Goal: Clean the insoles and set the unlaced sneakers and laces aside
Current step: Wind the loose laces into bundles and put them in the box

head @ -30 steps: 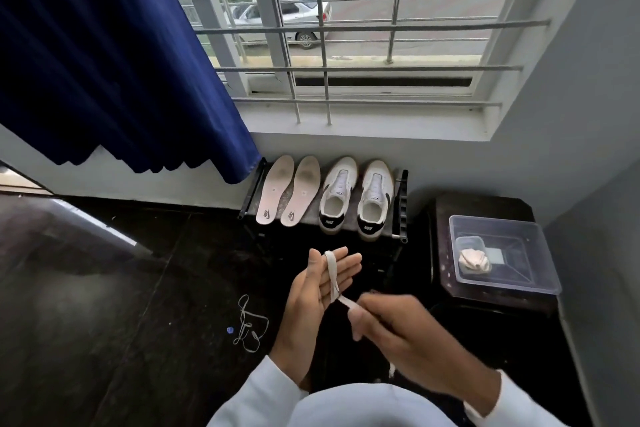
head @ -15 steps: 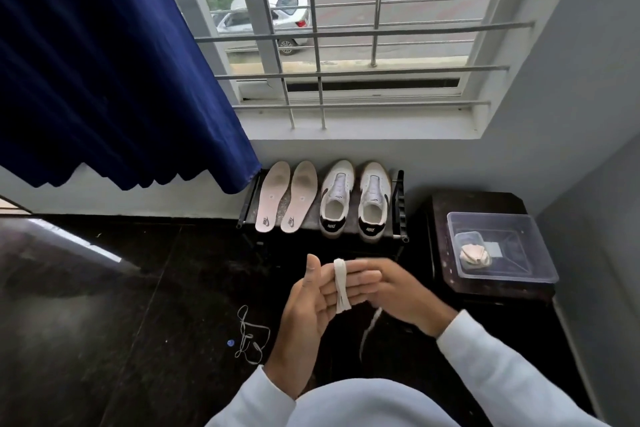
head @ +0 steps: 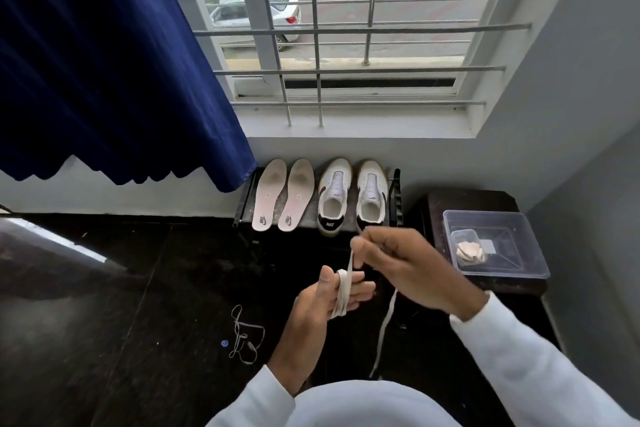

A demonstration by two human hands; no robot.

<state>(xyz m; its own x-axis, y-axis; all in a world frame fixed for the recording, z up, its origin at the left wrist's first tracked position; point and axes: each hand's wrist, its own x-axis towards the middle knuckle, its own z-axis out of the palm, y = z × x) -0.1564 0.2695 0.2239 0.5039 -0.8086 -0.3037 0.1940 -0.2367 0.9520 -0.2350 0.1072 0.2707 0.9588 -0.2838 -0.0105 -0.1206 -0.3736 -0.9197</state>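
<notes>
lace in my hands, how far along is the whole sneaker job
Done: both insoles lie on the rack beside the two unlaced sneakers. The insoles show dark marks, so I cannot tell if they are clean.
In hand: the lace is wound round the fingers of the left hand. The right hand pinches it, tail hanging.
Left: finish the coil and set it aside, perhaps in the clear box.

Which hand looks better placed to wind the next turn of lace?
Probably the right hand: it pinches the lace just above the left hand, whose straight fingers carry the coil.
</notes>
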